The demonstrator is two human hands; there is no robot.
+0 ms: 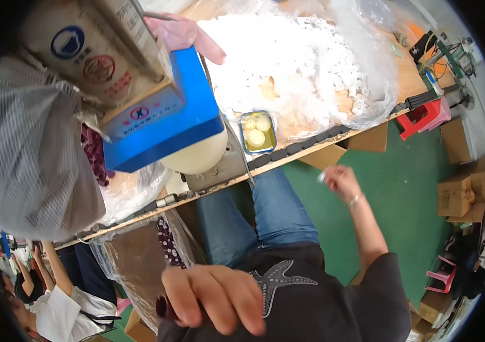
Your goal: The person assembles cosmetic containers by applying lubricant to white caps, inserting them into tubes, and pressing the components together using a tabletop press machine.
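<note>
My left hand (pixel 214 296) is raised in front of my dark shirt, close to the camera, with its fingers curled. A small dark maroon piece (pixel 162 306) shows at its fingertips, partly hidden and blurred. Out to the right over the floor, my right hand (pixel 344 183) pinches a small white plastic piece (pixel 322 177). On the bench stands a blue-rimmed tray (pixel 275 134) with yellowish liquid and pale round things in it. Behind it spreads a large heap of small white plastic pieces (pixel 288 48) on clear sheeting.
A machine with a blue housing (pixel 197 85) stands on the bench at left, beside maroon pieces (pixel 93 154) and a grey cloth (pixel 31 154). Below the edge, a plastic-lined box (pixel 134 251) holds maroon-and-white pieces. Co-workers sit lower left. Cartons (pixel 453 195) and stools line the right.
</note>
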